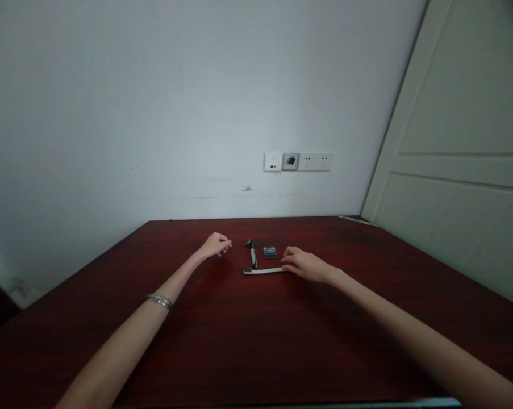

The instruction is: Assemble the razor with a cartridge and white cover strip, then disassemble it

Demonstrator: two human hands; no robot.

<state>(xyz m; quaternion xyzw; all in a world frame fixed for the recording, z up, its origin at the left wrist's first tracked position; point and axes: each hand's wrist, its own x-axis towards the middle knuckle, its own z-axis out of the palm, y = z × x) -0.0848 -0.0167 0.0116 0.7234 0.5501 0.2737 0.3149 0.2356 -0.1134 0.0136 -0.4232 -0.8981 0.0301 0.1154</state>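
Note:
A razor with a dark head lies lengthwise on the dark red table, its head pointing away from me. Just right of it sits a small clear case with something greenish and dark inside, perhaps a blade cartridge. Nearer to me, a slim white stick-like thing with a dark grey left end lies crosswise. The fingers of my right hand are closed at its right end, which they hide. My left hand hovers left of the razor, apart from it, fingers curled together with nothing visible in them.
The dark red table runs back to a white wall with a row of sockets and switches. A pale panelled door stands along the right side. A thin pale strip lies at the far right corner.

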